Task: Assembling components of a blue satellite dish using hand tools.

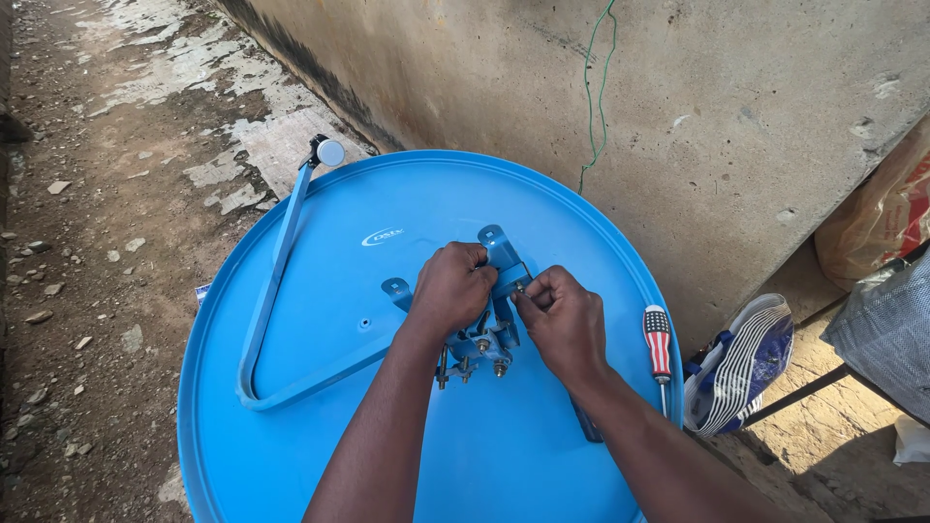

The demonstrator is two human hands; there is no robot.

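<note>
A round blue satellite dish lies face down on the ground below me. At its centre sits a blue metal mounting bracket with bolts and nuts. My left hand is closed around the middle of the bracket. My right hand pinches a small bolt or nut at the bracket's right side with thumb and fingers. A bent blue feed arm lies across the dish's left half, ending in a grey cap past the rim.
A screwdriver with a striped red, white and blue handle rests on the dish's right edge. A blue-and-white striped shoe lies on the right. A concrete wall with a green wire stands behind; dirt ground on the left.
</note>
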